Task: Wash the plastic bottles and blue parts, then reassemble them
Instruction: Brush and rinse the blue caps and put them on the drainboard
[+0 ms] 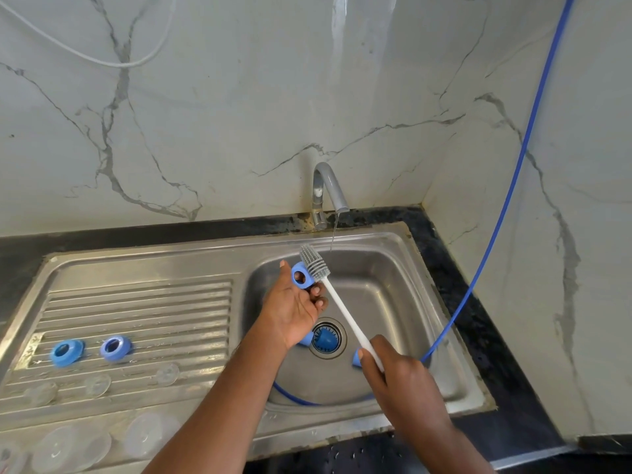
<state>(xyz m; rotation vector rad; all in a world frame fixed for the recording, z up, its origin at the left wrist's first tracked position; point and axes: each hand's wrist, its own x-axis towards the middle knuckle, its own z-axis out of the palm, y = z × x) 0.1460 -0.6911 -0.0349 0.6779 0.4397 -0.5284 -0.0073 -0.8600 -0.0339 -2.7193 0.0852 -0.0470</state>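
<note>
While a thin stream of water falls from the tap (330,189) into the sink (393,302), a blue ring (302,277) is pinched between the thumb and fingertips of the left hand (294,304). The palm is turned up, so that the ring's opening is presented to the brush (313,265). The brush's white handle is gripped low down by the right hand (402,378), which lets the grey bristle head be laid against the ring's side, just beside the stream but apart from it. The scrubbing is kept over the basin, presumably so that the run-off is caught there.

Three more blue parts (323,339) are seen in the basin: one on the drain, one partly hidden under the left wrist, one behind the right thumb. These are judged to be waiting for their wash. Two blue rings (66,352) are set on the ribbed drainboard (136,302), well apart from the basin, probably to drip dry. Clear plastic pieces (150,434), taken to be the bottles, are stood along the drainboard's near edge. A blue hose (496,234) is trailed down the wall into the basin. Reassembly is judged not yet begun.
</note>
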